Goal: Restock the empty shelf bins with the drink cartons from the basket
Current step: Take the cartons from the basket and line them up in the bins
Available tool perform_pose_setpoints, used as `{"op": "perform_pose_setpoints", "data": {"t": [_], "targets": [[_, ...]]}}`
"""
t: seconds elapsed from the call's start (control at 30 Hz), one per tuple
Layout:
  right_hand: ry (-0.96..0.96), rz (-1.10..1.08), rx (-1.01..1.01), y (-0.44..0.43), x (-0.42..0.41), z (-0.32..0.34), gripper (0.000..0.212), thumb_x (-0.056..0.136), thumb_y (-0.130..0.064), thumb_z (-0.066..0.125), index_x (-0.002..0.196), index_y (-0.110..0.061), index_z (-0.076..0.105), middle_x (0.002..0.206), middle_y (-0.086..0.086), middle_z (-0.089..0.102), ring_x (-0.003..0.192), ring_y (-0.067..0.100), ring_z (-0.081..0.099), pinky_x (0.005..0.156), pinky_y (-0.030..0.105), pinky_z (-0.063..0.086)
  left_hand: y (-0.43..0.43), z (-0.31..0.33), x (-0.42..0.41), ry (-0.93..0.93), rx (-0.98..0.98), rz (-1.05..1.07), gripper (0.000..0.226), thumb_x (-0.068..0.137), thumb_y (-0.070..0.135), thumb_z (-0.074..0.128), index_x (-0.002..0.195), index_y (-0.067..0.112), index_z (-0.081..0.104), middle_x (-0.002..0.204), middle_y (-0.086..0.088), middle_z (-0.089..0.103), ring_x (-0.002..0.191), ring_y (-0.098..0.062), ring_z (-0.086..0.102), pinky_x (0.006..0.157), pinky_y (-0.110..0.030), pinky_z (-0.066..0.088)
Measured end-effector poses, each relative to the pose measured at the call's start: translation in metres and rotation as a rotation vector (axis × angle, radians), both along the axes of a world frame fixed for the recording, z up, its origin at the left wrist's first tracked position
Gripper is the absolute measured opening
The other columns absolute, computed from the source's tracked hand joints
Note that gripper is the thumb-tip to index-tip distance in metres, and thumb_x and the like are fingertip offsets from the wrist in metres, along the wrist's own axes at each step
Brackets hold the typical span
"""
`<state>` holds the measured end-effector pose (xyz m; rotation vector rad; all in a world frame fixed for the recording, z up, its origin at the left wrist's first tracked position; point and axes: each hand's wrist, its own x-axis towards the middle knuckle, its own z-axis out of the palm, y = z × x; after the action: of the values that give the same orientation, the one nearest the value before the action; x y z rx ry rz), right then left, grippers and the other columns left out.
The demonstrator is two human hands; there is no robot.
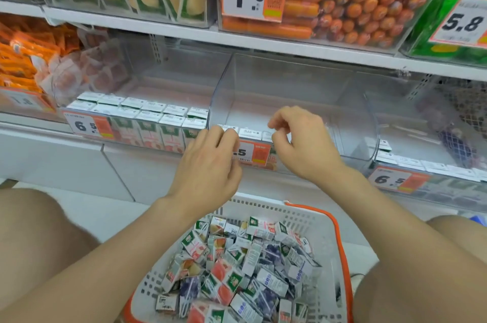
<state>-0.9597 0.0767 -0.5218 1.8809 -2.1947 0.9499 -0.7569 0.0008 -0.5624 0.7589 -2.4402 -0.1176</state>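
Left hand (208, 164) lay at front-left of middle clear bin (290, 80), fingers (226, 135) bent down onto tops of drink cartons (250, 133) in front row; grip itself could not be told. Right hand (300, 143) hovered just beside, fingers loosely curled, nothing seen held. Basket (263, 206) below held jumbled loose cartons (237, 270). Left bin (123, 77) had two carton rows.

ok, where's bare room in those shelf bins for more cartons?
Middle bin: floor bare behind the few cartons at its front lip, the widest room. Left bin: bare only behind its two front rows. Right bin: bare behind one front row. Crowded: middle bin's front, where the left hand and right hand sit, and the basket.
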Motion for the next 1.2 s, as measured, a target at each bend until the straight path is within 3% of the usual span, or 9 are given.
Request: {"op": "perform_pose_setpoints", "data": {"t": [0.1, 0.43, 0.6, 0.67, 0.73, 0.87, 0.93, 1.03, 1.2], "targets": [[-0.113, 0.21, 0.233, 0.021, 0.03, -0.002, 0.023, 0.081, -0.018, 0.047, 0.076, -0.019, 0.069, 0.066, -0.007, 0.067, 0.065, 0.006, 0.06, 0.066, 0.025, 0.05, 0.001, -0.027, 0.002, -0.258, 0.24, -0.011, 0.013, 0.095, 0.034, 0.059, 0.103, 0.025, 0.054, 0.093, 0.006, 0.061, 0.086, -0.023, 0.059, 0.067, -0.038, 0.047], [0.099, 0.29, 1.105, 0.059, 0.026, -0.157, 0.029, 0.092, -0.001, 0.048, 0.064, -0.008, 0.049, 0.059, 0.012, 0.046, 0.052, 0.025, 0.038, 0.052, 0.04, 0.042, 0.009, -0.159, 0.01, -0.928, 0.588, -0.212, 0.029, 0.102, 0.016, 0.055, 0.129, 0.021, 0.065, 0.134, -0.002, 0.064, 0.117, -0.025, 0.062, 0.1, -0.043, 0.054], [0.068, 0.218, 1.186, 0.072, 0.016, -0.22, 0.013, 0.097, 0.001, 0.047, 0.094, -0.004, 0.058, 0.088, 0.014, 0.06, 0.075, 0.028, 0.057, 0.066, 0.039, 0.053, 0.02, -0.203, 0.018, -1.045, 0.651, -0.203, 0.054, 0.098, -0.007, 0.052, 0.147, 0.016, 0.052, 0.162, -0.012, 0.038, 0.129, -0.031, 0.061, 0.097, -0.037, 0.053], [0.053, 0.235, 1.182, 0.073, 0.015, -0.245, 0.038, 0.098, 0.0, 0.048, 0.136, -0.004, 0.049, 0.129, 0.019, 0.057, 0.107, 0.035, 0.062, 0.087, 0.049, 0.057, 0.023, -0.213, 0.018, -1.085, 0.653, -0.225, 0.076, 0.092, -0.015, 0.052, 0.157, 0.022, 0.041, 0.167, -0.007, 0.031, 0.14, -0.031, 0.052, 0.102, -0.041, 0.053], [0.074, 0.29, 1.2, 0.075, 0.019, -0.265, 0.075, 0.097, 0.003, 0.05, 0.163, -0.009, 0.016, 0.166, 0.014, 0.025, 0.136, 0.039, 0.049, 0.099, 0.052, 0.053, 0.023, -0.225, 0.017, -1.133, 0.656, -0.256, 0.091, 0.089, -0.018, 0.052, 0.164, 0.027, 0.028, 0.173, -0.004, 0.018, 0.151, -0.032, 0.039, 0.111, -0.046, 0.049], [0.03, 0.314, 1.223, 0.079, 0.031, -0.279, 0.103, 0.093, 0.007, 0.054, 0.165, -0.023, -0.013, 0.171, 0.012, -0.006, 0.146, 0.043, 0.036, 0.099, 0.044, 0.05, 0.024, -0.249, 0.017, -1.184, 0.608, -0.324, 0.084, 0.088, -0.013, 0.058, 0.161, 0.022, 0.035, 0.164, -0.006, 0.031, 0.137, -0.032, 0.053, 0.105, -0.047, 0.053], [-0.015, 0.256, 1.23, 0.081, 0.03, -0.284, 0.103, 0.092, 0.006, 0.057, 0.166, -0.022, -0.009, 0.162, 0.014, 0.001, 0.119, 0.043, 0.055, 0.079, 0.04, 0.052, 0.025, -0.257, 0.019, -1.13, 0.579, -0.321, 0.073, 0.087, -0.014, 0.058, 0.152, 0.017, 0.047, 0.15, -0.008, 0.042, 0.125, -0.03, 0.056, 0.1, -0.046, 0.054], [-0.072, 0.237, 1.194, 0.085, 0.024, -0.292, 0.069, 0.089, 0.004, 0.062, 0.15, -0.006, 0.033, 0.139, 0.014, 0.025, 0.085, 0.033, 0.06, 0.073, 0.048, 0.057, 0.025, -0.258, 0.019, -1.062, 0.564, -0.305, 0.048, 0.092, -0.008, 0.06, 0.134, 0.014, 0.055, 0.131, -0.008, 0.051, 0.116, -0.027, 0.057, 0.095, -0.045, 0.054], [-0.127, 0.197, 0.961, 0.091, 0.029, -0.294, 0.034, 0.092, -0.022, 0.075, 0.117, -0.016, 0.052, 0.119, 0.005, 0.033, 0.079, 0.029, 0.059, 0.078, 0.043, 0.055, 0.033, -0.253, 0.016, -1.037, 0.5, -0.281, 0.052, 0.092, -0.003, 0.071, 0.136, 0.01, 0.046, 0.132, -0.011, 0.055, 0.12, -0.028, 0.056, 0.09, -0.036, 0.049]]}}
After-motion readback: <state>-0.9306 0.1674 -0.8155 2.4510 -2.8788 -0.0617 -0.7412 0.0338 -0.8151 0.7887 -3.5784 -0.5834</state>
